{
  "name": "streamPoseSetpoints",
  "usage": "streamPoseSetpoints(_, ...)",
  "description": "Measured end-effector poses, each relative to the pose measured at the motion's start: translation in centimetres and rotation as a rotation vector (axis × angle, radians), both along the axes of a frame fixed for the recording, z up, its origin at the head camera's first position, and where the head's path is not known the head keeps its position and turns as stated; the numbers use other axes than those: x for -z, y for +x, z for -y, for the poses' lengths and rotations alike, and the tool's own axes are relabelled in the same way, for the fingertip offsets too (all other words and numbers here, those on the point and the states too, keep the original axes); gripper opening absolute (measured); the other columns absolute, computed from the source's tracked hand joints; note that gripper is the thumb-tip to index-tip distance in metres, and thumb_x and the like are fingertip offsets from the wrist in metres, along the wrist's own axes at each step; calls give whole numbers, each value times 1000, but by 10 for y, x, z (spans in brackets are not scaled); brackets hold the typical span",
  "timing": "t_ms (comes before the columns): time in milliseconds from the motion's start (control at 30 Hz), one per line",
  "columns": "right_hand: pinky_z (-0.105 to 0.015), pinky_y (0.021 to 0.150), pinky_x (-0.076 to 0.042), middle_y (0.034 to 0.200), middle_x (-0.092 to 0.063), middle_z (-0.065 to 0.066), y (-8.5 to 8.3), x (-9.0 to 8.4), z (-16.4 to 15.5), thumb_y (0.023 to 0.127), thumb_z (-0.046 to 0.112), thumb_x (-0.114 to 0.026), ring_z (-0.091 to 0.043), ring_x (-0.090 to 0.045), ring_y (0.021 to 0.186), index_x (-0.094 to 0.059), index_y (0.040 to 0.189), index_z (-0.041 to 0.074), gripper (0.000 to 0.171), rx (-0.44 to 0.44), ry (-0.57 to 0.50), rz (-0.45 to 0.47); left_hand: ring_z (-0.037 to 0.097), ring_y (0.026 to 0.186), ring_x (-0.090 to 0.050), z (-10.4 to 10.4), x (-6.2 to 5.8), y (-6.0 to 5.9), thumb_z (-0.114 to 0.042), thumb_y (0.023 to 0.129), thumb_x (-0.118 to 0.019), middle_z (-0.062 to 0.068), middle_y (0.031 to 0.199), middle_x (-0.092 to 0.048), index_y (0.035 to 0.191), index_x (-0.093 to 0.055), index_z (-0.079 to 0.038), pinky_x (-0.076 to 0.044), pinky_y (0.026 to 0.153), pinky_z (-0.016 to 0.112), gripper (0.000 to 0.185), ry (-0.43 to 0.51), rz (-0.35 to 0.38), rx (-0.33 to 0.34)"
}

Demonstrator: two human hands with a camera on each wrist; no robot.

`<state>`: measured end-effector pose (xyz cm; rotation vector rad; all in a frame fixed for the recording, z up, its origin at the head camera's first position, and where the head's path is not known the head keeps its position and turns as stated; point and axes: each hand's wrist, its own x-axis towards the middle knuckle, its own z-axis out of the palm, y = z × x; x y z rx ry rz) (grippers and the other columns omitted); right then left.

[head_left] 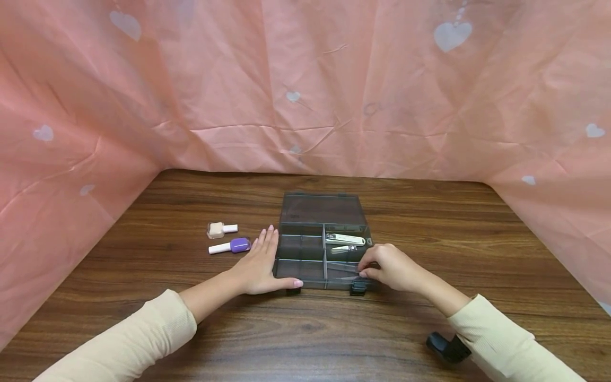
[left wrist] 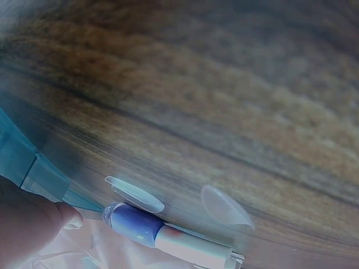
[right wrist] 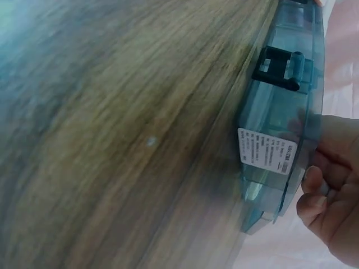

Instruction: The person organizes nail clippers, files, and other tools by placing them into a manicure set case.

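Observation:
A smoky clear plastic box point(head_left: 300, 269) lies with its lid point(head_left: 322, 209) folded back, its inside split into compartments. My left hand point(head_left: 260, 265) spreads along its left side, fingers straight, thumb on the front rim. At the front right compartment, my right hand point(head_left: 393, 267) has curled fingers, with thumb and forefinger pinching the end of a thin metallic tool point(head_left: 345, 278); its exact kind is unclear. In the right wrist view the box wall partly covers those fingertips point(right wrist: 312, 203). A large nail clipper point(head_left: 346, 240) and a smaller nail clipper point(head_left: 343, 249) lie in the back right compartment.
Left of the box lie a purple nail polish bottle point(head_left: 240, 244) and a pale nail polish bottle point(head_left: 216, 229), both with white caps. Black latches point(head_left: 358, 287) stick out at the box's front. Pink cloth point(head_left: 315, 106) surrounds the wooden table point(head_left: 305, 329). A black device point(head_left: 448, 347) sits by the right sleeve.

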<state>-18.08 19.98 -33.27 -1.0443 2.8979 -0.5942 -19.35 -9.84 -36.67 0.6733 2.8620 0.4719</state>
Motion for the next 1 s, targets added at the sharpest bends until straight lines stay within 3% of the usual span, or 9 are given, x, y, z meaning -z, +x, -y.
streamPoseSetpoints(167, -20, 57, -44, 78, -67, 2, -1, 5, -4, 82, 6, -68, -3, -51, 68, -71, 84, 5, 4, 57, -149, -108, 35, 144, 4, 0, -2, 1, -75, 72, -54, 24, 154, 5, 147, -3, 5, -8, 117, 47, 121, 7, -1, 4)
streamPoseSetpoints(267, -21, 56, -41, 78, -64, -1, -3, 8, -6, 81, 5, -69, -6, -47, 66, -70, 89, 1, 9, 92, -238, -224, 35, 144, 5, 0, -2, 1, -75, 72, -54, 24, 154, 5, 146, -2, 5, -8, 117, 47, 121, 10, 0, 5)
streamPoseSetpoints(333, -27, 63, -46, 85, -66, -6, -4, 9, -7, 79, 7, -70, -13, -52, 75, -67, 98, -2, 20, 116, -259, -293, 35, 144, 5, 0, -3, 1, -75, 72, -55, 24, 154, 5, 146, -2, 5, -8, 117, 47, 121, 8, -1, 4)
streamPoseSetpoints(400, -35, 74, -48, 97, -66, -12, -5, 9, -9, 79, 10, -71, -21, -54, 88, -62, 111, -4, 35, 141, -261, -307, 35, 144, 5, 0, -3, 1, -75, 72, -54, 24, 154, 6, 147, -2, 5, -7, 117, 47, 121, 3, -1, 4)
streamPoseSetpoints(533, -53, 95, -38, 128, -52, -23, -4, 10, -15, 83, 22, -69, -34, -43, 118, -41, 135, -4, 65, 196, -219, -207, 35, 144, 5, 1, -4, 1, -75, 73, -53, 23, 154, 7, 147, -1, 4, -7, 117, 47, 120, -5, 3, 6)
streamPoseSetpoints(667, -60, 106, -24, 146, -31, -26, -5, 11, -21, 86, 36, -64, -41, -25, 135, -21, 145, -3, 83, 225, -126, -77, 36, 143, 5, 3, -5, 2, -73, 75, -52, 23, 154, 6, 147, -1, 3, -7, 117, 47, 117, -19, 5, 19)
streamPoseSetpoints(800, -58, 112, -14, 152, -14, -26, -6, 15, -26, 84, 48, -61, -41, -10, 141, -12, 146, -6, 96, 226, -6, -18, 37, 143, 5, 6, -6, 4, -72, 77, -51, 23, 154, 5, 147, -2, 2, -8, 117, 49, 113, -27, 10, 30)
streamPoseSetpoints(1000, -56, 113, -11, 152, -8, -28, -6, 22, -29, 81, 58, -59, -43, -7, 141, -12, 143, -12, 105, 207, 118, 1, 38, 143, 4, 13, -4, 5, -70, 79, -50, 24, 154, 4, 147, -5, 3, -9, 116, 51, 110, -15, 11, 41)
